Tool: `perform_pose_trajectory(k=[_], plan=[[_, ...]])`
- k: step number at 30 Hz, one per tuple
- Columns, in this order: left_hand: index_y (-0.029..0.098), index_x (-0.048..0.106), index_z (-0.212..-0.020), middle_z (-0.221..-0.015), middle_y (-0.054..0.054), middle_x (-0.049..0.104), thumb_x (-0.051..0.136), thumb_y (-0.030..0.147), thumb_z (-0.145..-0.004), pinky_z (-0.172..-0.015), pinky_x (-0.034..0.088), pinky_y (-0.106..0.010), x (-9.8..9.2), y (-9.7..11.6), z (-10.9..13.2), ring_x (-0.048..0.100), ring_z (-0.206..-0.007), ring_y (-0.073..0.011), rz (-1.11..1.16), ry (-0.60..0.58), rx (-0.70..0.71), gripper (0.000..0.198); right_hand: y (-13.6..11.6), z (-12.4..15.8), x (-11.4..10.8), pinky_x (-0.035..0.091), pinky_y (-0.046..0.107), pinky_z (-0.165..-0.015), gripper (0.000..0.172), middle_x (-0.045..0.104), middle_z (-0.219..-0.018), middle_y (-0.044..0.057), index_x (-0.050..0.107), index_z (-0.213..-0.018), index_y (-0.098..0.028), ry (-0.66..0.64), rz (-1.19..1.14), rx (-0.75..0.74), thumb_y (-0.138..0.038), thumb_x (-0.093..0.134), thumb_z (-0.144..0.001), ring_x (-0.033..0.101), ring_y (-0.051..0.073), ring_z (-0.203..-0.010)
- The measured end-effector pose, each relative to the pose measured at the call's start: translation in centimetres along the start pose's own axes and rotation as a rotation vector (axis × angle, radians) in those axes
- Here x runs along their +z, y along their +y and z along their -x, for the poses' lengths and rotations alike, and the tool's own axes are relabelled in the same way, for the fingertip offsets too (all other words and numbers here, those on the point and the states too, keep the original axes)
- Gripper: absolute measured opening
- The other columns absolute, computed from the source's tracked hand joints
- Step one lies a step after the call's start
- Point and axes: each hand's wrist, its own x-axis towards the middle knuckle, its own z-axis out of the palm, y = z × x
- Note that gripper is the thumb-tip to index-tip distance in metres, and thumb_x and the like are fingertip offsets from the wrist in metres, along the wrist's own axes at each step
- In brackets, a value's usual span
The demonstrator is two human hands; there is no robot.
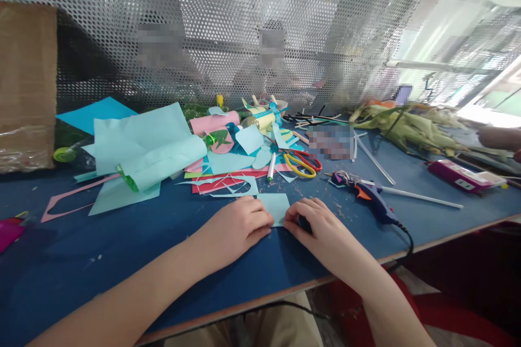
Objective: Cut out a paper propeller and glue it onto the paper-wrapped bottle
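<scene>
A small rectangle of light blue paper (274, 206) lies on the blue table (244, 282) in front of me. My left hand (240, 222) pinches its left side near the lower edge, with the fingers closed. At the lower right corner, my right hand (311, 222) pinches the same paper between thumb and fingers. Just beyond are light blue paper offcuts (240, 187), a white marker with a green tip (271, 167) and scissors with yellow and red handles (300, 166). To the right of my right hand rests a dark blue glue gun (376, 200) with an orange trigger.
Large light blue sheets (142, 119) and a pink paper roll (215, 122) are piled at the back left. Glue sticks (423, 198), a purple box (456, 175) and corn husks (419, 127) lie to the right. Another person's hand (499, 138) shows at the right edge. Perforated metal (244, 5) stands behind.
</scene>
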Motion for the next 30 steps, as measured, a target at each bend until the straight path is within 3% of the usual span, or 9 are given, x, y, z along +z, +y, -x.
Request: perform_pose_trajectory(k=[3, 8, 14, 30], plan=[[0.016, 0.064, -0.085, -0.085, -0.004, 0.061, 0.054, 0.019, -0.089, -0.075, 0.041, -0.029, 0.0, 0.0, -0.1, 0.054, -0.081, -0.0181, 0.011, 0.010, -0.001, 0.011, 0.0, -0.1, 0.0, 0.045, 0.036, -0.078, 0.012, 0.063, -0.081, 0.001, 0.057, -0.076, -0.021, -0.010, 0.001, 0.002, -0.014, 0.059, -0.085, 0.055, 0.021, -0.085], [0.017, 0.064, -0.078, -0.083, -0.002, 0.060, 0.062, 0.019, -0.083, -0.076, 0.042, -0.029, 0.1, -0.1, -0.4, 0.056, -0.082, -0.0171, 0.107, 0.039, -0.124, 0.006, 0.3, -0.3, 0.1, 0.044, 0.035, -0.076, 0.010, 0.062, -0.081, 0.001, 0.055, -0.078, -0.022, 0.011, -0.009, 0.001, -0.016, 0.060, -0.084, 0.055, 0.021, -0.085], [0.018, 0.065, -0.075, -0.080, -0.001, 0.060, 0.062, 0.016, -0.082, -0.075, 0.043, -0.029, 0.1, 0.2, -0.5, 0.056, -0.080, -0.0166, 0.129, 0.056, -0.167, 0.008, 0.8, 0.1, -0.5, 0.044, 0.032, -0.074, 0.011, 0.062, -0.082, 0.000, 0.057, -0.078, -0.023, -0.023, -0.112, -0.080, -0.014, 0.056, -0.085, 0.056, 0.019, -0.082], [0.016, 0.061, -0.087, -0.083, -0.004, 0.063, 0.051, 0.019, -0.090, -0.074, 0.042, -0.030, 0.5, -0.2, -0.1, 0.054, -0.080, -0.0186, -0.063, 0.044, -0.023, 0.012, 1.3, 0.0, 0.4, 0.046, 0.034, -0.079, 0.010, 0.062, -0.085, 0.002, 0.063, -0.079, -0.022, 0.041, -0.063, -0.036, -0.015, 0.059, -0.084, 0.056, 0.020, -0.085]])
